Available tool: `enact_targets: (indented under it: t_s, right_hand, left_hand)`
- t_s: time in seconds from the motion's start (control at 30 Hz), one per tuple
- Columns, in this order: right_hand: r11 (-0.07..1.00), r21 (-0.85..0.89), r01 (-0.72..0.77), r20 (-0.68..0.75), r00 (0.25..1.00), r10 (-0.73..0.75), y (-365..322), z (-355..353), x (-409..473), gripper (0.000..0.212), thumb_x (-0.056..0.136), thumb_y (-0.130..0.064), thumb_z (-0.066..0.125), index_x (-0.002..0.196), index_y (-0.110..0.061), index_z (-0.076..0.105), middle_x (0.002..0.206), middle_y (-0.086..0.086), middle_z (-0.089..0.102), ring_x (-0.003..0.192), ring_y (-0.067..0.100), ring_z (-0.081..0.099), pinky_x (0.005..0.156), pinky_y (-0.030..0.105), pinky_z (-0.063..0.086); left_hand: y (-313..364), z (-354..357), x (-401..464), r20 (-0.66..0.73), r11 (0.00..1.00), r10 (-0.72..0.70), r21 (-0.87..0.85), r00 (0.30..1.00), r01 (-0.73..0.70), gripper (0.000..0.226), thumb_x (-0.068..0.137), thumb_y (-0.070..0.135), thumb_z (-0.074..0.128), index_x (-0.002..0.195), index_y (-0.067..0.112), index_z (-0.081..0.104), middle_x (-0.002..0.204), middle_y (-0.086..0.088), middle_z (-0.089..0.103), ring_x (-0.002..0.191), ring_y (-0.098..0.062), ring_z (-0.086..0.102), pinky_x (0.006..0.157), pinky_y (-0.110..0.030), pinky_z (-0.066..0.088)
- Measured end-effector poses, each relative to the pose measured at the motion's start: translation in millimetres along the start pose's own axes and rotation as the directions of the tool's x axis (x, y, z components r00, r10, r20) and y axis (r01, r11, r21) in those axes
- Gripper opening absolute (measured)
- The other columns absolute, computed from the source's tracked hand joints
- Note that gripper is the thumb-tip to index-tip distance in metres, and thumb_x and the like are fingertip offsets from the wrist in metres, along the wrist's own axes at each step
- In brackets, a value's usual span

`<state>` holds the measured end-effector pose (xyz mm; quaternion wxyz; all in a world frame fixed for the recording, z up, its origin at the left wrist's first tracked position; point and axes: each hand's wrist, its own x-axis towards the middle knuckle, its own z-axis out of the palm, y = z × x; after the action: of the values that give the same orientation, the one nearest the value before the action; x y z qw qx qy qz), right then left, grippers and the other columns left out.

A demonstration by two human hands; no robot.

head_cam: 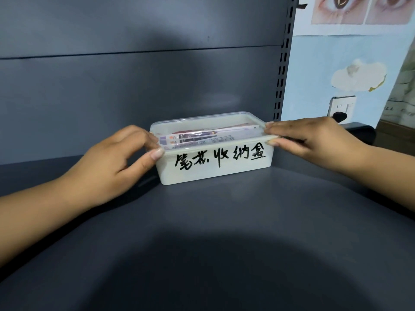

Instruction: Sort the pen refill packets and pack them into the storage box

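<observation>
A translucent white storage box (pixel 215 169) with black handwritten characters on its front stands on a dark grey shelf, near the back wall. A clear lid (pixel 202 122) covers it. Pen refill packets (pixel 202 136) lie inside, visible through the lid, with red, purple and white printing. My left hand (pixel 119 160) grips the box's left end, thumb on the front rim, fingers on the lid edge. My right hand (pixel 314 140) holds the right end, fingertips pressed on the lid's corner and rim.
The grey shelf board (pixel 224 243) stretches toward me. A grey back panel (pixel 134 86) rises behind the box, with a slotted upright (pixel 281 70) at its right. Beyond it are a blue wall, a socket (pixel 341 107) and pictures.
</observation>
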<state>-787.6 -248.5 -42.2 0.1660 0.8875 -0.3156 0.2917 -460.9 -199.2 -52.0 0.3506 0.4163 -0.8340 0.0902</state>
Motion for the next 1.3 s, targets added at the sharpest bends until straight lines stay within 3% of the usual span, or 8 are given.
enact_targets:
  t_s: [0.07,0.2,0.33,0.4,0.5,0.67,1.1,1.3]
  right_hand:
    - [0.990,0.136,-0.029,0.000,1.000,0.029,1.2,-2.7,1.2,0.058,0.083,-0.053,0.041,0.100,-0.005,0.071,0.104,-0.002,0.070,0.108,0.000,0.051,0.090,0.009,0.038]
    - [0.821,0.452,-0.350,0.127,0.936,0.329,-3.5,-15.8,15.2,0.033,0.069,-0.052,0.054,0.085,-0.029,0.071,0.090,-0.033,0.063,0.088,-0.017,0.057,0.085,0.012,0.041]
    - [0.605,0.492,-0.626,0.346,0.778,0.524,9.5,-0.5,53.2,0.028,0.086,-0.039,0.056,0.092,-0.014,0.069,0.095,-0.002,0.071,0.085,0.009,0.062,0.083,0.019,0.044]
    - [0.409,0.528,-0.744,0.457,0.655,0.601,13.6,10.2,70.2,0.042,0.085,-0.041,0.055,0.094,-0.001,0.065,0.100,0.014,0.070,0.084,0.024,0.065,0.082,0.032,0.048]
    - [0.189,0.593,-0.783,0.506,0.545,0.669,15.8,23.2,82.9,0.031,0.089,-0.035,0.053,0.082,-0.005,0.057,0.076,0.009,0.063,0.053,0.017,0.063,0.052,0.021,0.050]
    - [-0.092,0.679,-0.728,0.582,0.457,0.673,15.5,45.4,80.1,0.027,0.088,-0.034,0.053,0.079,-0.009,0.056,0.045,0.002,0.064,0.035,0.014,0.060,0.034,0.019,0.047]
    - [-0.106,0.674,-0.731,0.613,0.473,0.632,34.7,66.8,87.0,0.022,0.091,-0.026,0.050,0.075,-0.012,0.056,0.067,0.007,0.058,0.037,0.013,0.058,0.038,0.017,0.046]
    - [-0.179,0.681,-0.710,0.657,0.485,0.577,33.8,66.9,88.5,0.020,0.090,-0.026,0.048,0.075,-0.015,0.054,0.072,0.007,0.057,0.049,0.016,0.060,0.049,0.022,0.051]
  left_hand:
    - [1.6,-2.4,4.8,0.010,0.999,-0.018,-0.027,1.000,0.018,0.047,0.081,0.072,0.025,0.089,0.033,0.051,0.101,0.018,0.057,0.095,0.007,0.051,0.084,-0.009,0.036]
    - [1.5,0.9,20.4,0.019,0.939,-0.247,-0.244,0.969,0.244,0.030,0.085,0.058,0.041,0.084,0.034,0.058,0.098,0.009,0.059,0.094,0.010,0.050,0.081,0.003,0.031]
    - [-19.8,11.3,53.4,0.053,0.601,-0.687,-0.518,0.724,0.608,0.034,0.091,0.040,0.047,0.111,0.017,0.060,0.114,-0.001,0.062,0.103,-0.013,0.057,0.094,-0.019,0.042]
    - [-20.0,15.5,66.4,0.167,0.375,-0.784,-0.639,0.597,0.671,0.033,0.092,0.041,0.045,0.095,0.011,0.059,0.088,-0.007,0.063,0.077,-0.016,0.060,0.067,-0.016,0.052]
    - [-16.7,25.3,66.5,0.232,0.279,-0.813,-0.649,0.533,0.708,0.034,0.089,0.039,0.052,0.073,0.009,0.058,0.059,-0.003,0.065,0.051,-0.016,0.061,0.037,-0.012,0.044]
    - [-24.5,36.7,59.9,0.319,0.122,-0.792,-0.754,0.521,0.646,0.028,0.088,0.033,0.055,0.078,0.009,0.064,0.062,-0.005,0.072,0.046,-0.013,0.065,0.047,-0.021,0.054]
    - [-35.1,44.7,64.8,0.246,0.135,-0.810,-0.805,0.532,0.577,0.026,0.089,0.022,0.054,0.066,0.009,0.055,0.035,0.005,0.057,0.031,-0.008,0.055,0.032,-0.013,0.040]
    - [-42.4,41.7,65.7,0.435,0.012,-0.737,-0.757,0.517,0.653,0.025,0.091,0.026,0.048,0.073,0.011,0.057,0.056,-0.006,0.065,0.044,-0.016,0.063,0.042,-0.022,0.051]
